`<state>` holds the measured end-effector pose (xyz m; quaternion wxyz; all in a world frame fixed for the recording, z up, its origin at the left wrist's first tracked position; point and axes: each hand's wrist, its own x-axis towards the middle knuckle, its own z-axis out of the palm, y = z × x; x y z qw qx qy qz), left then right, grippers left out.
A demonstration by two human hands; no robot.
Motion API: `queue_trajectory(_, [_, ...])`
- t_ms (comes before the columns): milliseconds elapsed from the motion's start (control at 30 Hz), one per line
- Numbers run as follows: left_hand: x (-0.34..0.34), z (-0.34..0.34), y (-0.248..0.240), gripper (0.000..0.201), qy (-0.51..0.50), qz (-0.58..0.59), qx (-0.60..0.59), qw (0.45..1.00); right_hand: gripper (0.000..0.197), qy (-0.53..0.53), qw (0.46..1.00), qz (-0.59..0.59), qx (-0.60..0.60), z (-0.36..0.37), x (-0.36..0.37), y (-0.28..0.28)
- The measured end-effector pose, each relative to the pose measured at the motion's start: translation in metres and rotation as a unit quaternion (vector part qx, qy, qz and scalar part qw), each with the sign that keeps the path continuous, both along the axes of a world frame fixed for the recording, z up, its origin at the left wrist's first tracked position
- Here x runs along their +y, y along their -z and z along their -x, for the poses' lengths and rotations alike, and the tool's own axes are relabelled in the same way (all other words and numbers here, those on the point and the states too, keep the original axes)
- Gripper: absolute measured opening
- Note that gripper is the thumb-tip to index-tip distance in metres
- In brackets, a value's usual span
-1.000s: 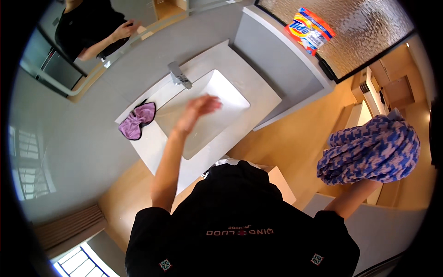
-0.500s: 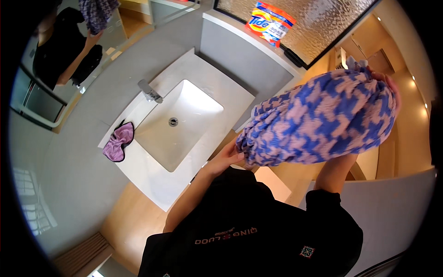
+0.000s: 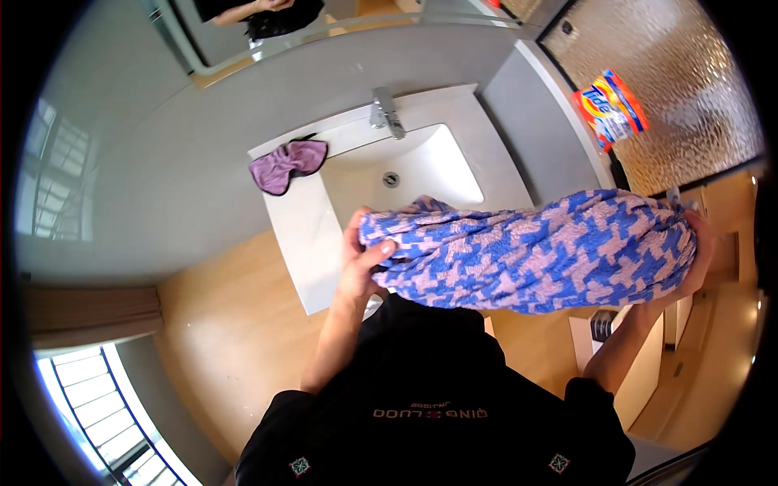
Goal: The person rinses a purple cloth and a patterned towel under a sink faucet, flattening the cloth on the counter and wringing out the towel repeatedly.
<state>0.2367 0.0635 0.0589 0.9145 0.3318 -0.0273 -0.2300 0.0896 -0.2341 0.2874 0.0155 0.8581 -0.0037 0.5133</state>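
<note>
A plush cloth [image 3: 527, 255] with a blue and pink houndstooth pattern, bunched lengthwise, stretches sideways in front of my body. My left hand [image 3: 362, 261] grips its left end, thumb on top and fingers underneath. At the other end my right hand [image 3: 702, 253] is wrapped round the gathered fabric, its fingers partly hidden. The cloth covers the near right part of the white sink basin [image 3: 454, 162] and of the counter. On the counter's left lies a purple bow-shaped cloth piece [image 3: 285, 166] with black edging.
Behind the basin stands a chrome faucet [image 3: 385, 112], below a mirror [image 3: 356, 16]. An orange detergent bag [image 3: 612, 109] rests on the ledge [image 3: 567, 105] by a textured glass panel [image 3: 673, 97]. Wooden floor [image 3: 219, 340] shows at left, with a bright window [image 3: 89, 389] beyond.
My view has turned to the right. The cloth has come from a slant to nearly level and looks longer and slimmer. Both hands still hold its ends.
</note>
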Motion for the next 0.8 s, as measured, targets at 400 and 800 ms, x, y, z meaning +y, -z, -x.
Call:
queue_trajectory(400, [0.104, 0.012, -0.082, 0.053, -0.213, 0.064, 0.066, 0.973, 0.048, -0.083, 0.979, -0.124, 0.141, -0.063, 0.034, 0.023])
queue_trajectory(800, [0.169, 0.042, -0.116, 0.057, -0.509, 0.001, 0.051, 0.859, 0.044, -0.261, 0.926, -0.055, 0.267, -0.145, 0.101, 0.072])
